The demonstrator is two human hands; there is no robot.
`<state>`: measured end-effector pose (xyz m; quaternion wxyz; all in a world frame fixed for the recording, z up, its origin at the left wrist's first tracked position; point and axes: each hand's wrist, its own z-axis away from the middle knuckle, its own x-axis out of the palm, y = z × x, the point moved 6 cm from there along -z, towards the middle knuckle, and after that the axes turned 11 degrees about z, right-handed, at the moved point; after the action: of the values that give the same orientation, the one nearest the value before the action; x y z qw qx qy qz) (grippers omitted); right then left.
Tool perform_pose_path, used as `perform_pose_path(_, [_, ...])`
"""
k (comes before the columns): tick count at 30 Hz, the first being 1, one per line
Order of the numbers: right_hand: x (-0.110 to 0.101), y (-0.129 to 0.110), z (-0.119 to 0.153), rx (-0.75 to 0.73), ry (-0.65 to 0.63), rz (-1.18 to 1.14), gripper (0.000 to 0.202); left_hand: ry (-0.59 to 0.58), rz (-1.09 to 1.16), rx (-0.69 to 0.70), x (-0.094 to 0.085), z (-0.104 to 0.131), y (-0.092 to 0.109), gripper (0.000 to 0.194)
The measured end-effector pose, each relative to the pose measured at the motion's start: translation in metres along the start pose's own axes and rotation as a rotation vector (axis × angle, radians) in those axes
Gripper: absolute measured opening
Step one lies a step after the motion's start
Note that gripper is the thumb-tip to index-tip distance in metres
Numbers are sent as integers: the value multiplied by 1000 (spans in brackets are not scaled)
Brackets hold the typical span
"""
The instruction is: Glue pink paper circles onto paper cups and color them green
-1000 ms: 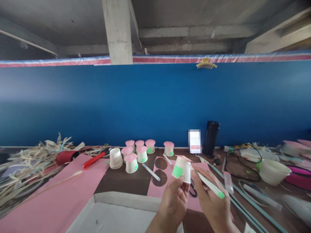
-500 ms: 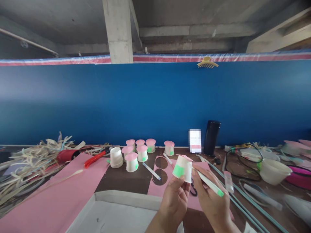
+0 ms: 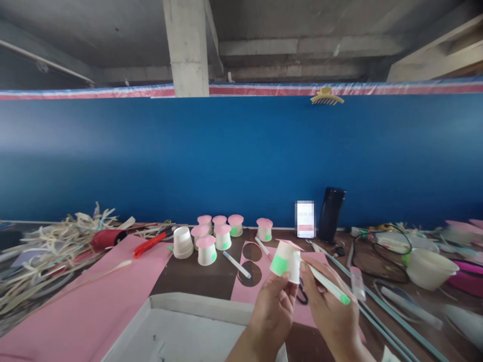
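Observation:
My left hand (image 3: pixel 272 307) is closed around the lower part of a white paper cup (image 3: pixel 293 267). The cup is upside down and tilted, with a pink paper disc (image 3: pixel 290 245) on its top and a bright green patch on its side. A white marker (image 3: pixel 327 283) with a green end is pinched in my right hand (image 3: pixel 335 306). Its tip is at the cup's right side; whether it touches is hard to see. Several similar pink-topped cups (image 3: pixel 207 255) stand on the table beyond, and one plain white cup (image 3: pixel 183 243) is beside them.
Pink paper with round cut-outs (image 3: pixel 241 291) lies under my hands, partly covering dark scissors (image 3: pixel 302 292). A white shallow box (image 3: pixel 199 307) sits in front. Another marker (image 3: pixel 237 265), a red-handled tool (image 3: pixel 149 245), a black bottle (image 3: pixel 332 215) and a tangle of strips (image 3: pixel 75 241) lie around.
The view has shifted slightly, so things sit a little further right. My hands keep hold of the cup and the marker in nearly the same pose.

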<state>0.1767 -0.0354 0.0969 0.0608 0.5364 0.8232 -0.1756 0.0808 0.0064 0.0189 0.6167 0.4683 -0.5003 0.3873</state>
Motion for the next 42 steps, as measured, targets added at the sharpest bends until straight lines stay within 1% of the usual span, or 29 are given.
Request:
perform_pose_path(9, [-1, 0, -1, -7, 12, 24, 16, 3, 5, 1, -4, -2, -1, 16])
perform_pose_path(12, [-2, -2, -1, -22, 19, 26, 16, -14, -4, 0, -1, -1, 0, 13])
perform_pose_path(16, [0, 0, -1, -5, 10, 61, 15, -30, -17, 6, 1, -1, 1, 12])
perform_pose_path(19, [1, 1, 0, 7, 2, 69, 16, -33, -25, 10, 1, -1, 1, 15])
perform_pose_path(24, [0, 0, -2, 13, 6, 58, 16, -75, -29, 13, 4, 1, 0, 19])
perform_pose_path(29, [0, -1, -4, -1, 11, 53, 18, -53, -27, 22, 2, -1, 1, 20])
perform_pose_path(33, [1, 0, -3, -1, -15, 69, 16, -44, -24, 22, 0, -2, 1, 22])
perform_pose_path(38, [-1, -3, -5, -17, 3, 91, 17, -31, -26, 24, 0, -1, 1, 21])
perform_pose_path(42, [0, -4, -5, -19, -14, 105, 17, -30, -20, 24, -1, -1, 1, 18])
